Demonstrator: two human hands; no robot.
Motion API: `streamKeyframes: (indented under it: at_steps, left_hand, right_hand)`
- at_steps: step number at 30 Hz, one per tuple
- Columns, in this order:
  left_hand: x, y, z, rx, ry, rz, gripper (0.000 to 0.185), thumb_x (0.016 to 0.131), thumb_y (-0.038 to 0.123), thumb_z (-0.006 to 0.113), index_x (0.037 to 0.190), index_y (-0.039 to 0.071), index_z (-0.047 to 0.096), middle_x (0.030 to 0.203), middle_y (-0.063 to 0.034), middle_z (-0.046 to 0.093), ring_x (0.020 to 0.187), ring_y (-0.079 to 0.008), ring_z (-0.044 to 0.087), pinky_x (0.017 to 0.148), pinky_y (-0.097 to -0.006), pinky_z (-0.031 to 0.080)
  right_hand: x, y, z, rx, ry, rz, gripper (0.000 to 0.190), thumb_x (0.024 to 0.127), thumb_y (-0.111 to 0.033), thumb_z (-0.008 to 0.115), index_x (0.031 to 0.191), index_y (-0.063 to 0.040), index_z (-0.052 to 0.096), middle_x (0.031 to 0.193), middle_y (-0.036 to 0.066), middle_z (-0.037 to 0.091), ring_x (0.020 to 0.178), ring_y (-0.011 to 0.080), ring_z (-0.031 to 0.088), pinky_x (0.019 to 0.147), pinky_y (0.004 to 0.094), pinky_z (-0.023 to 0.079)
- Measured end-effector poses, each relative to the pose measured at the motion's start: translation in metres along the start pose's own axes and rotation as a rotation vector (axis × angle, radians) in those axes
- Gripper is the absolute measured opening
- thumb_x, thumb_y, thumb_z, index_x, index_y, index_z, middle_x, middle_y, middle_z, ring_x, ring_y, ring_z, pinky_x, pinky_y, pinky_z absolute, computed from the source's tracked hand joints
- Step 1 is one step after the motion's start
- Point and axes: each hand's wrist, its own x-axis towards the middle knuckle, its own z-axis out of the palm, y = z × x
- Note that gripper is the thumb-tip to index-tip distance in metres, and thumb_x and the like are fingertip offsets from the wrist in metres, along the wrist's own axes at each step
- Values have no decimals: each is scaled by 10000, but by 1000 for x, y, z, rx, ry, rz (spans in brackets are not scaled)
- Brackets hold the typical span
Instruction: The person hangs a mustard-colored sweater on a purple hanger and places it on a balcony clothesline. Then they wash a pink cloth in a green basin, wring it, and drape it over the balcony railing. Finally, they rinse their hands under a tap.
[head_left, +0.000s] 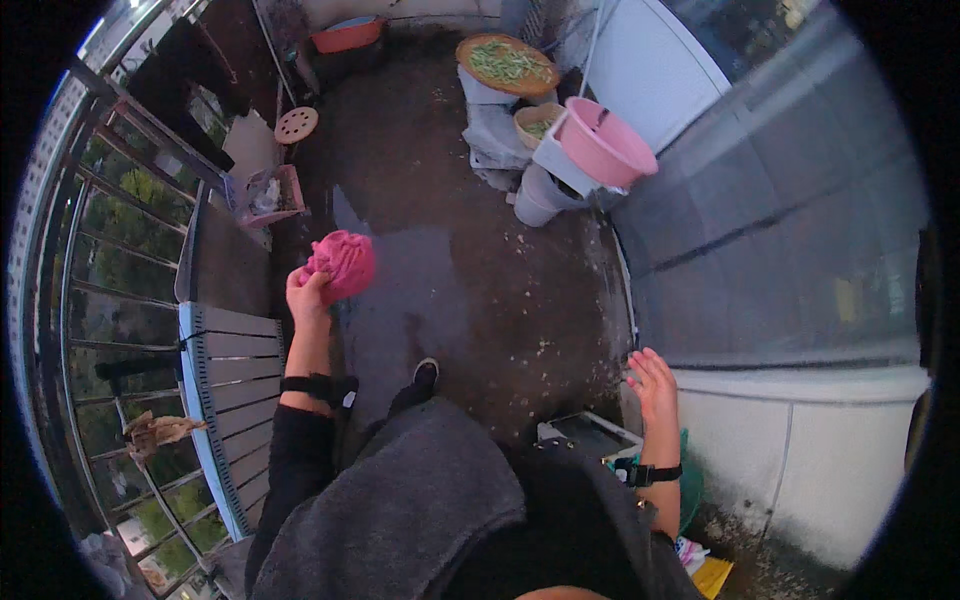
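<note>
A bunched pink cloth (343, 264) is gripped in my left hand (308, 298), held out over the wet floor (420, 277). My right hand (655, 381) is raised near the wall below the window, its fingers partly spread and nothing in it. Black straps circle both of my forearms. One shoe (427, 369) shows on the dark floor below me.
Metal railings (124, 289) run along the left, with a slatted panel (244, 390) against them. Ahead stand a pink basin (606, 142), a white bucket (536, 196), a woven tray of green pods (508, 66) and a red tub (348, 35). Glass panes (772, 210) line the right.
</note>
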Motion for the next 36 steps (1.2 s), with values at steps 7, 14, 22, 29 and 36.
streamKeyframes:
  at_steps: [7,14,22,29,36]
  left_hand:
    - [109,27,-54,-37,228,60,337,658,-87,654,949,38,538,862,-33,576,780,-171,589,711,-295,509]
    - [200,48,-58,-173,361,104,340,656,-106,641,955,25,546,898,-59,596,797,-203,604,731,-323,523]
    - [297,105,-13,-153,494,258,295,677,-109,626,927,25,548,876,-62,601,771,-195,608,714,-320,521]
    - [357,121,30,-196,500,265,270,680,-115,641,886,31,546,858,-52,607,766,-189,611,691,-302,520]
    - [488,141,78,-161,475,121,253,680,-92,663,871,40,562,863,-65,623,779,-188,615,712,-313,514]
  right_hand:
    - [104,-36,125,-158,-44,28,390,896,-177,573,1246,-25,492,1175,129,584,1056,230,581,743,340,498]
    - [219,-74,236,-247,-152,59,359,887,-173,581,1212,-34,515,1116,117,607,1007,221,599,723,338,501]
    - [399,-142,424,-321,-413,78,314,890,-181,560,1182,-69,539,1044,75,633,920,171,621,702,302,493]
    - [503,-158,610,-532,-689,131,290,896,-190,556,1161,-74,539,1049,75,628,923,169,617,718,309,490]
    - [580,-176,740,-634,-699,170,302,905,-204,537,1178,-72,528,1052,67,621,933,170,611,735,316,485]
